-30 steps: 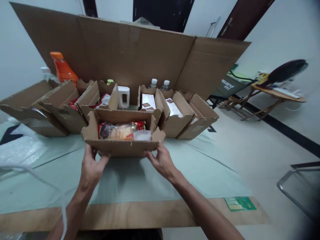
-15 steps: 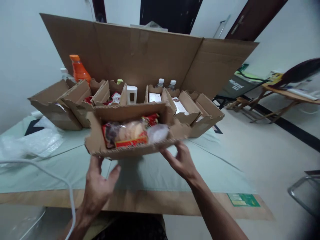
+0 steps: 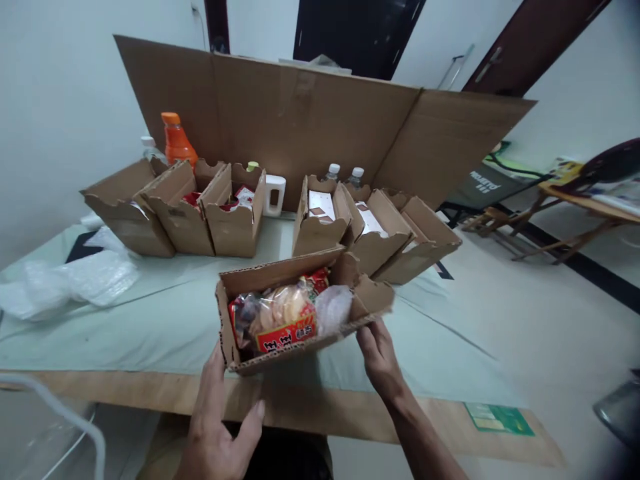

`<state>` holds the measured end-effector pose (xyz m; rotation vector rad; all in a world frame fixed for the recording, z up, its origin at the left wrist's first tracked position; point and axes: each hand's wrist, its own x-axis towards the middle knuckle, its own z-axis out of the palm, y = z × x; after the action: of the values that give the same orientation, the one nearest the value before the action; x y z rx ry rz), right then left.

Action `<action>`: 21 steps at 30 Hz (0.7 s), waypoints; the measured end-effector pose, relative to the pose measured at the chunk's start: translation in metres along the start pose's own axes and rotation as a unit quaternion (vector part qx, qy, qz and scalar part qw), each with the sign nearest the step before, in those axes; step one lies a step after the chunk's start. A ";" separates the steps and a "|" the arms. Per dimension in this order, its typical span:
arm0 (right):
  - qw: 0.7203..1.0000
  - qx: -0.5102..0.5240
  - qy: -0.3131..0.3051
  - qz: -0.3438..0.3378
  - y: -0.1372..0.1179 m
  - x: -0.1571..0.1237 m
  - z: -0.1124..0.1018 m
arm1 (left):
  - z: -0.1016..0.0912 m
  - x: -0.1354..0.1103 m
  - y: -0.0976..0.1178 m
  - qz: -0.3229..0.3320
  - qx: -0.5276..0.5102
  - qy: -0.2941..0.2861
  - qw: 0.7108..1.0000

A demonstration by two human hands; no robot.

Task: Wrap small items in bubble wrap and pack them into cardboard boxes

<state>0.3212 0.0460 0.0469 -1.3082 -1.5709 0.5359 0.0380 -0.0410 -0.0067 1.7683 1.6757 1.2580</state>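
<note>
A small open cardboard box (image 3: 300,351) tilts above the near part of the cloth, its right end turned away from the left one. Inside lie a clear-and-red snack packet (image 3: 287,313) and a bubble-wrapped item (image 3: 334,310). My left hand (image 3: 220,420) holds the box's near left corner with its fingers, its thumb spread away from the cardboard. At the right end, my right hand (image 3: 381,360) grips the box from below, some fingers hidden underneath.
Several similar cardboard boxes (image 3: 235,230) stand in two groups, with a white handled container (image 3: 274,195) between them. Behind rises a cardboard panel (image 3: 320,113), with an orange bottle (image 3: 179,141) before it. Bubble wrap (image 3: 95,277) lies left; a white cable (image 3: 65,410) crosses lower left.
Both hands have brought the box nearer to me and slightly right, lowering it in view. Its contents now show more from above. The container and boxes behind it have come into fuller view.
</note>
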 end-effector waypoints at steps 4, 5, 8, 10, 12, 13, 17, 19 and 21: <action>0.997 0.060 -0.054 -0.009 0.008 0.039 0.039 | 0.000 -0.009 0.001 -0.012 -0.015 0.020 1.000; 0.995 0.074 -0.061 -0.017 0.009 0.055 0.052 | -0.001 -0.006 0.003 -0.014 -0.022 0.017 1.000; 0.991 0.115 -0.055 -0.040 0.011 0.099 0.089 | 0.000 0.006 0.008 -0.001 -0.037 0.015 0.999; 0.989 0.136 -0.033 -0.045 0.013 0.118 0.108 | 0.005 0.010 0.006 0.028 -0.033 0.021 0.999; 0.988 0.146 -0.012 -0.048 0.014 0.128 0.121 | 0.010 0.011 0.001 0.061 -0.021 0.022 0.998; 0.988 0.149 -0.005 -0.050 0.015 0.131 0.126 | 0.013 0.011 -0.001 0.071 -0.015 0.020 0.997; 0.986 0.158 0.008 -0.045 0.014 0.142 0.138 | 0.019 0.015 -0.002 0.058 -0.012 0.013 0.998; 0.988 0.148 0.017 -0.029 0.015 0.148 0.141 | 0.022 0.018 0.004 0.058 -0.011 0.015 0.998; 0.990 0.134 0.034 -0.012 0.016 0.150 0.144 | 0.026 0.020 0.009 0.065 0.002 0.016 0.998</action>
<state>0.2130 0.2240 0.0331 -1.0914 -1.4014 0.6564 0.0617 -0.0166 -0.0061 1.8958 1.6030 1.3456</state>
